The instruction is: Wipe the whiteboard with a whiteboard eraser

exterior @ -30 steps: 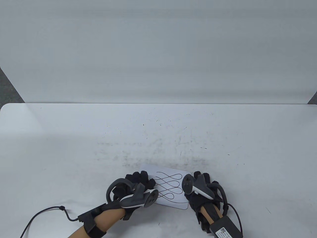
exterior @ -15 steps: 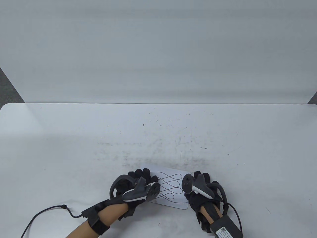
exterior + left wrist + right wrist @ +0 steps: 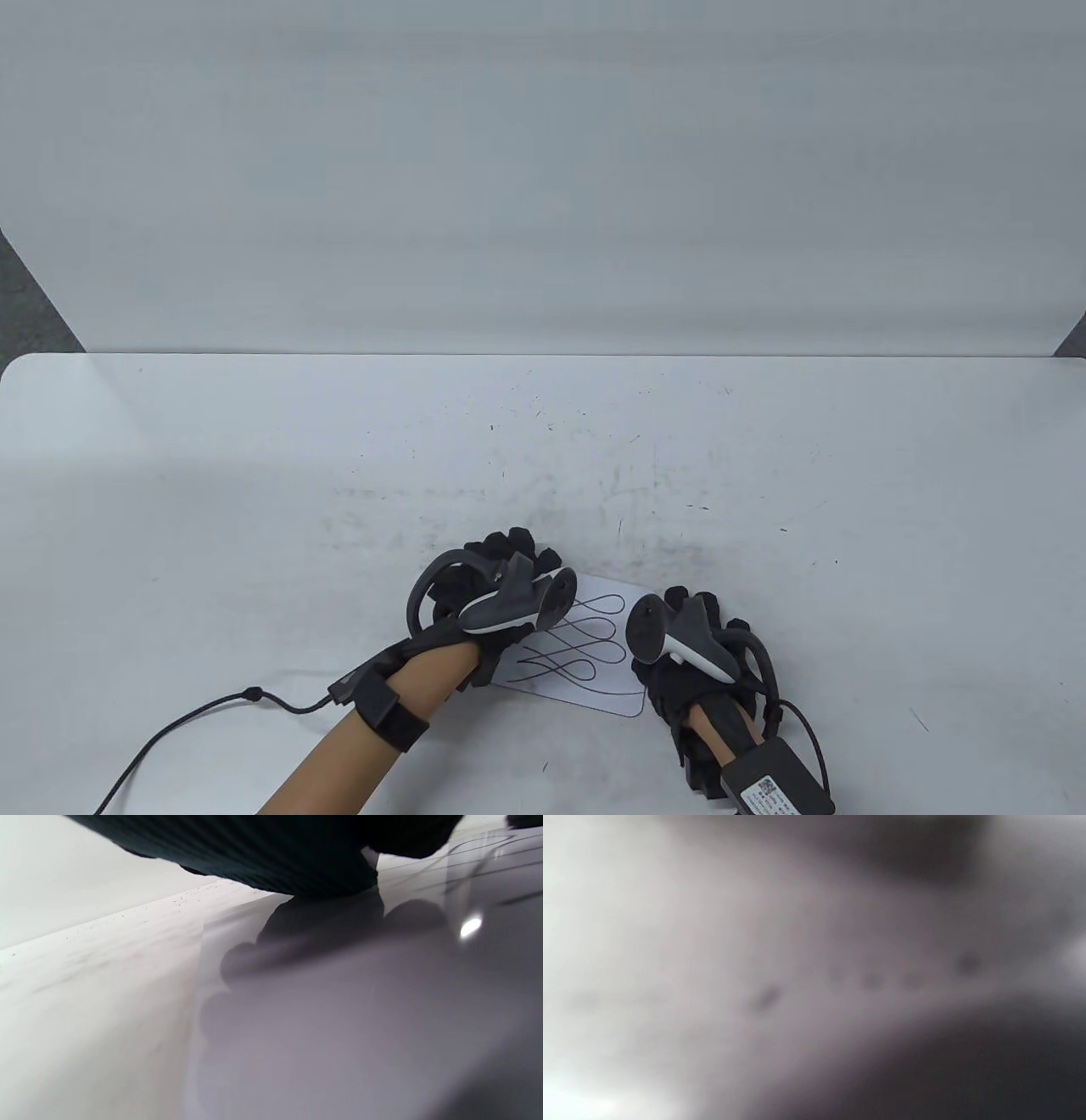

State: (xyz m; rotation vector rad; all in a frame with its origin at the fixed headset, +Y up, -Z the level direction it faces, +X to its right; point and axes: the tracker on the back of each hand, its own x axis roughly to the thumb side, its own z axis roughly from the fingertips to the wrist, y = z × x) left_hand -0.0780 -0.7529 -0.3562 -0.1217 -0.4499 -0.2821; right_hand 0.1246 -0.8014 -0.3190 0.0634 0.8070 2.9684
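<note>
A small whiteboard (image 3: 585, 679) with looping black pen lines (image 3: 594, 632) lies on the table near its front edge. My left hand (image 3: 501, 564) is curled over the board's far left corner. In the left wrist view a dark ribbed pad (image 3: 275, 853), seemingly the whiteboard eraser, sits under the hand and touches the glossy board (image 3: 339, 1005). The table view hides the eraser under the hand. My right hand (image 3: 691, 611) rests palm down on the board's right edge. The right wrist view is only blur.
The white table (image 3: 254, 509) has grey smudges and specks behind the board. A white backdrop (image 3: 543, 170) stands at the table's far edge. A black cable (image 3: 170, 730) trails from my left wrist to the front left.
My left hand has moved away from me and to the right, from the board's near left side to its far left corner. More of the lower left lines now show. The right hand has stayed still.
</note>
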